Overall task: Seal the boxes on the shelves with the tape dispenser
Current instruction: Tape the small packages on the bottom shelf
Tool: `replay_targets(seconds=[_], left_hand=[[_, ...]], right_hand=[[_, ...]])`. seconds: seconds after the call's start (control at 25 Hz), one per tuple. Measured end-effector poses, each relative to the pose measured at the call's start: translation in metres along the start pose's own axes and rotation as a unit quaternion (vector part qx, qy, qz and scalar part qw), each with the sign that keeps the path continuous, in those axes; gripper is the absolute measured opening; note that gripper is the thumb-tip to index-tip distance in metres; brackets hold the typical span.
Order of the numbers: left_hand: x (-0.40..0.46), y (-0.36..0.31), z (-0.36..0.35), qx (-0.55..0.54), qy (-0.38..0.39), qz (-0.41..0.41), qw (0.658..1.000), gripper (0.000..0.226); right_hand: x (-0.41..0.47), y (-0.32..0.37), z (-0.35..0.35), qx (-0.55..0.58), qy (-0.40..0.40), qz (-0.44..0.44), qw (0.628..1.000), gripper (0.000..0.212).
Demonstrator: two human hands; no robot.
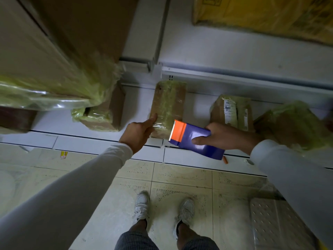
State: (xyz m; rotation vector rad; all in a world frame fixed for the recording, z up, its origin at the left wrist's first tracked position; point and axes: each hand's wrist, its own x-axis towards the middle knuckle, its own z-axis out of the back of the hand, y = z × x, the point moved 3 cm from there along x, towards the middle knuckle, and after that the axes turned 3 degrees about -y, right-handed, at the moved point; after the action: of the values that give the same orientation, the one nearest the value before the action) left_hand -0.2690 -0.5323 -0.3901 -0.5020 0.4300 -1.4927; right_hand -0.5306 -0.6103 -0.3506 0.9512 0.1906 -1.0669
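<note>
**Tape dispenser held at the box on the low shelf**

The left hand [139, 132] grasps the near left corner of a brown cardboard box wrapped in yellowish tape [168, 107], which stands on the white lower shelf [137, 103]. The right hand [221, 135] has its grip clenched around a blue tape dispenser with an orange serrated end [194, 139], whose toothed edge sits just beside the box's near right side.

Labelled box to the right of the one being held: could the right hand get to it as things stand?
Probably yes: the labelled box sits just behind the right hand with nothing between, though that hand's grip is full with the tape dispenser.
</note>
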Motion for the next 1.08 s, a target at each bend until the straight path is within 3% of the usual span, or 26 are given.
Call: replay_targets(seconds=[0.12,0.24,0.36,0.44,0.56,0.8,1.08], left_hand=[[-0.014,0.011,0.019,0.109,-0.006,-0.002,0.994,0.050],[0.001,0.004,0.032,0.223,-0.053,-0.115,0.966,0.084],[0.032,-0.017,0.011,0.209,0.087,-0.190,0.955,0.106],[0.040,-0.020,-0.007,0.218,0.154,-0.200,0.943,0.100],[0.036,-0.015,-0.012,0.194,0.129,-0.209,0.950,0.087],[0.038,-0.010,-0.014,0.222,0.129,-0.216,0.942,0.077],[0.037,-0.013,-0.013,0.192,0.119,-0.199,0.954,0.078]], right_hand=[[0.005,0.014,-0.012,-0.007,-0.004,0.022,1.000,0.047],[0.010,0.020,-0.014,-0.007,-0.005,0.027,1.000,0.046],[0.010,0.018,-0.011,0.002,0.000,0.029,1.000,0.045],[0.009,0.016,-0.012,0.002,0.003,0.036,0.999,0.044],[0.010,0.017,-0.015,-0.006,0.002,0.059,0.998,0.038],[-0.031,-0.013,0.019,-0.071,0.016,0.047,0.996,0.048],[-0.023,-0.012,-0.001,-0.173,-0.081,-0.018,0.982,0.041]])
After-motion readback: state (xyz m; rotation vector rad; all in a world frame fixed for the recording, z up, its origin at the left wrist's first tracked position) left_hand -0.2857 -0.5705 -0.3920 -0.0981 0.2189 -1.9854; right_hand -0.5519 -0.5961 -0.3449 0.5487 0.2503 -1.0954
